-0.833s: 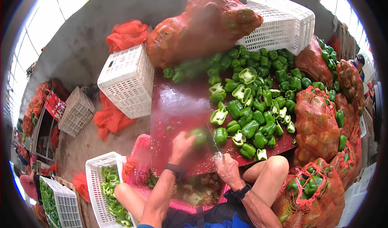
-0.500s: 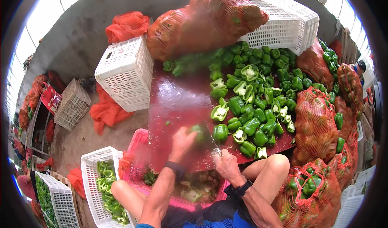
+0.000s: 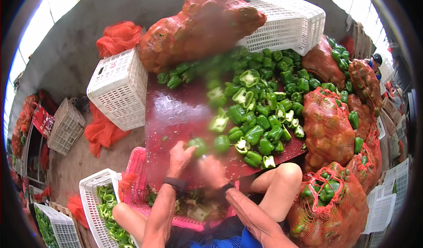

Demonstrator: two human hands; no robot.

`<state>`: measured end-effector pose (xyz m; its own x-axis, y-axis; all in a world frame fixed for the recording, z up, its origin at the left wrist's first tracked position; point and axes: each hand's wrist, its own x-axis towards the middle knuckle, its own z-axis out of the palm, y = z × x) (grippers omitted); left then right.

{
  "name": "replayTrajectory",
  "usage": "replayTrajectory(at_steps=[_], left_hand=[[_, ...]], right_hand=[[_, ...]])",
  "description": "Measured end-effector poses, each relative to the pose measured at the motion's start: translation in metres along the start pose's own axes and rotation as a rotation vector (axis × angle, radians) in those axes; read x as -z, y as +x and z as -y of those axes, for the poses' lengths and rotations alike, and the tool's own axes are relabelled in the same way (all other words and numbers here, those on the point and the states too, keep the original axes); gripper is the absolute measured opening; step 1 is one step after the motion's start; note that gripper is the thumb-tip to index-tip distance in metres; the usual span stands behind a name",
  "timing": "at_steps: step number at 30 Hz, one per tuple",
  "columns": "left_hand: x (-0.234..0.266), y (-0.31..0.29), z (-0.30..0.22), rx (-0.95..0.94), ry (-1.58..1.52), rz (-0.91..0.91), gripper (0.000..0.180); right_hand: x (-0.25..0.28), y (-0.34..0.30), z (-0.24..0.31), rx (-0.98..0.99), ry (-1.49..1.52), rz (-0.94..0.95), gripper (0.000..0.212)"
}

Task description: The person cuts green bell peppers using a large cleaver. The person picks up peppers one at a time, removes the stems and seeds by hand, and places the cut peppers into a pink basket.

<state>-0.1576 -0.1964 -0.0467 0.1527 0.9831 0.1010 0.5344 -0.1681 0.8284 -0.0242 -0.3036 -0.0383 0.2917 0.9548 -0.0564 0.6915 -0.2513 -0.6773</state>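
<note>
My left hand (image 3: 178, 157) grips a whole green bell pepper (image 3: 198, 146) over the red tabletop (image 3: 167, 122). My right hand (image 3: 213, 170) is close beside it, smeared by motion and closed around a knife whose blade hardly shows now. Just right of the held pepper lies another green bell pepper (image 3: 221, 143). Cut peppers with pale insides, such as a pepper half (image 3: 219, 121), lie along the near side of a large heap of peppers (image 3: 264, 111). Below my hands, a pink basket (image 3: 137, 177) holds pepper scraps (image 3: 197, 212) between my knees.
A white crate of cut peppers (image 3: 94, 184) stands by my left knee. Red mesh sacks of peppers (image 3: 328, 129) crowd the right side. One big mesh sack (image 3: 194, 32) lies at the far edge, between an upturned white crate (image 3: 116, 89) and stacked white crates (image 3: 282, 28).
The view has shifted, so the scene sits further left. My right hand has drawn in toward my left, and the knife blade, visible earlier, is now blurred. The left keeps hold of a pepper.
</note>
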Motion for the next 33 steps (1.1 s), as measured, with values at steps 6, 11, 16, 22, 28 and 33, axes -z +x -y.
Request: replayTrajectory(at_steps=[6, 11, 16, 22, 28, 33], left_hand=[[0.000, -0.008, -0.004, 0.004, 0.087, -0.076, 0.038], [-0.024, -0.006, -0.021, -0.137, 0.320, -0.086, 0.042], [-0.056, 0.004, -0.050, -0.024, 0.262, -0.045, 0.037], [0.000, 0.054, -0.075, 0.056, -0.144, 0.011, 0.027], [0.028, 0.201, -0.022, -0.260, 0.162, -0.259, 0.047], [0.030, 0.307, -0.014, -0.344, 0.393, -0.162, 0.076]], right_hand=[[0.037, -0.017, -0.006, -0.063, 0.022, 0.237, 0.044], [0.068, -0.015, -0.019, -0.084, -0.184, 0.046, 0.041], [0.100, 0.012, -0.021, -0.060, -0.198, -0.276, 0.035], [0.173, 0.075, -0.016, 0.194, -0.234, -0.397, 0.025], [0.189, 0.085, -0.004, 0.204, 0.187, -0.357, 0.021], [0.195, 0.082, 0.012, 0.064, 0.228, -0.240, 0.012]])
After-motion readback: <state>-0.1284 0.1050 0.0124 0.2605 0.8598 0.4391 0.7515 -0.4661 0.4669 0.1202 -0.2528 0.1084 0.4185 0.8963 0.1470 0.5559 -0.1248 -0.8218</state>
